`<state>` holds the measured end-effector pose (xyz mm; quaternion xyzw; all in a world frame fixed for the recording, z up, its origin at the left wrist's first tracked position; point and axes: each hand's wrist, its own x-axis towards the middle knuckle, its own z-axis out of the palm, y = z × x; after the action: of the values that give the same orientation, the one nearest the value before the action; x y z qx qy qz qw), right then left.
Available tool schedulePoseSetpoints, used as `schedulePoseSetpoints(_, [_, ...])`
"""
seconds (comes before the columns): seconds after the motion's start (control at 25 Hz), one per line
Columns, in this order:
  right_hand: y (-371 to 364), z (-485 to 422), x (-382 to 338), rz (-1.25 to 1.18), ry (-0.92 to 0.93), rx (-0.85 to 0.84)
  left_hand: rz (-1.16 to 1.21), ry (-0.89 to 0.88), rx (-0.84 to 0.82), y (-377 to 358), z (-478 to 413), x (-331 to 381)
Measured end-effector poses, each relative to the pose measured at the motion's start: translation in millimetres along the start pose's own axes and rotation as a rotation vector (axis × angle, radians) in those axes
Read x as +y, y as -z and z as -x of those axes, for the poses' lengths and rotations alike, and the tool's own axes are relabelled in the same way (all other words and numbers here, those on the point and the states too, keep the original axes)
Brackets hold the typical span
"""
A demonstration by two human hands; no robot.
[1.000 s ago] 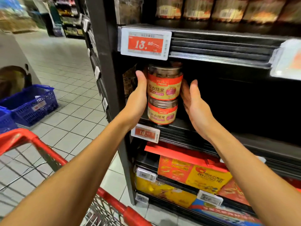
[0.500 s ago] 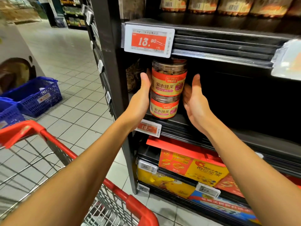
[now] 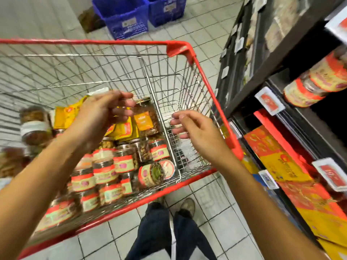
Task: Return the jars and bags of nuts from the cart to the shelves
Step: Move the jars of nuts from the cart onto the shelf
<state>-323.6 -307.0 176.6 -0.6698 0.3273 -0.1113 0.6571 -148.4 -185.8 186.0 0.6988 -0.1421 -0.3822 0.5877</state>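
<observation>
A red-rimmed wire cart (image 3: 189, 51) stands below me, holding several jars of nuts with red-and-cream labels (image 3: 105, 171) and yellow bags of nuts (image 3: 124, 128). A taller jar with an orange label (image 3: 146, 117) leans against the cart's divider. My left hand (image 3: 101, 113) hovers over the bags, fingers loosely curled, holding nothing. Over the cart's small right compartment, my right hand (image 3: 193, 128) also hangs empty with relaxed fingers. Two stacked jars (image 3: 315, 81) stand on the dark shelf (image 3: 281, 53) at the right.
Two blue baskets (image 3: 142, 14) sit on the tiled floor beyond the cart. Red and yellow boxes (image 3: 281, 166) fill the lower shelves. White and red price tags (image 3: 269, 101) line the shelf edges. My legs and shoes (image 3: 176, 222) are behind the cart.
Both hands left the two stacked jars on the shelf and swung left and down over the cart. My view turned from the shelf to the cart.
</observation>
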Motion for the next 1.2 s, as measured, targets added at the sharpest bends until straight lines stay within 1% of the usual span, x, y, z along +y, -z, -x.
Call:
schedulePoseSetpoints(0.08, [-56.4,-16.6,6.7,0.062,-0.128,-0.155,-0.030,0.123,0.227,79.2,22.6,-20.5])
schedulePoseSetpoints(0.12, [-83.7,-25.4,14.9,0.111,-0.200,-0.230,-0.036,0.196,0.301,112.1,34.2,-35.7])
schedulePoseSetpoints(0.2, [-135.7,-47.7,38.5,0.286,-0.286,-0.335,-0.046,0.356,0.391,160.7,49.8,-72.5])
schedulePoseSetpoints(0.24, [-157.5,-59.8,53.5,0.369,-0.306,-0.332,-0.076,0.429,0.407,175.7,50.8,-93.8])
schedulePoseSetpoints(0.32, [-179.9,-81.0,87.0,0.473,-0.358,-0.232,-0.278,0.535,0.338,185.5,49.3,-136.0])
schedulePoseSetpoints(0.36, [-188.4,-90.6,107.2,0.516,-0.398,-0.188,-0.388,0.553,0.277,186.4,45.4,-156.1])
schedulePoseSetpoints(0.4, [-193.6,-97.8,126.3,0.561,-0.459,-0.179,-0.443,0.539,0.202,183.4,37.6,-175.3])
schedulePoseSetpoints(0.48, [-202.0,-101.4,159.7,0.608,-0.608,-0.246,-0.381,0.534,0.091,164.7,19.9,-206.3])
schedulePoseSetpoints(0.52, [-207.6,-102.2,172.2,0.583,-0.647,-0.242,-0.353,0.559,0.088,152.6,9.6,-219.1])
schedulePoseSetpoints(0.56, [-214.2,-102.4,181.8,0.541,-0.651,-0.203,-0.355,0.589,0.111,142.0,-0.6,-228.7])
schedulePoseSetpoints(0.64, [-224.5,-100.7,191.8,0.454,-0.600,-0.032,-0.347,0.619,0.191,129.2,-18.3,-241.8])
schedulePoseSetpoints(0.72, [-225.5,-104.2,198.0,0.340,-0.564,0.101,-0.192,0.672,0.240,126.2,-33.3,-249.2])
schedulePoseSetpoints(0.76, [-221.6,-105.2,199.4,0.271,-0.577,0.101,-0.137,0.682,0.238,127.0,-38.7,-251.7])
schedulePoseSetpoints(0.8, [-214.8,-106.9,198.9,0.215,-0.628,0.065,-0.117,0.682,0.215,129.1,-42.6,-252.1])
schedulePoseSetpoints(0.88, [-197.6,-112.5,191.1,0.194,-0.769,-0.025,-0.112,0.640,0.166,136.5,-49.9,-248.1])
schedulePoseSetpoints(0.96, [-184.1,-119.1,167.0,0.091,-0.810,-0.043,-0.061,0.667,0.089,143.9,-58.2,-224.9])
schedulePoseSetpoints(1.0, [-178.5,-121.4,148.8,-0.013,-0.784,-0.044,-0.065,0.642,0.082,147.9,-62.9,-208.0])
schedulePoseSetpoints(1.04, [-172.2,-120.1,124.8,-0.149,-0.729,-0.041,-0.064,0.570,0.086,149.7,-66.5,-184.8])
schedulePoseSetpoints(1.08, [-164.8,-115.2,100.5,-0.277,-0.660,-0.038,0.011,0.503,0.073,147.7,-67.6,-158.3])
schedulePoseSetpoints(1.16, [-141.1,-97.6,58.3,-0.455,-0.498,0.010,0.164,0.411,-0.015,133.1,-67.2,-106.8])
schedulePoseSetpoints(1.2, [-126.5,-85.4,39.8,-0.485,-0.414,0.052,0.164,0.359,-0.076,120.1,-64.0,-83.9])
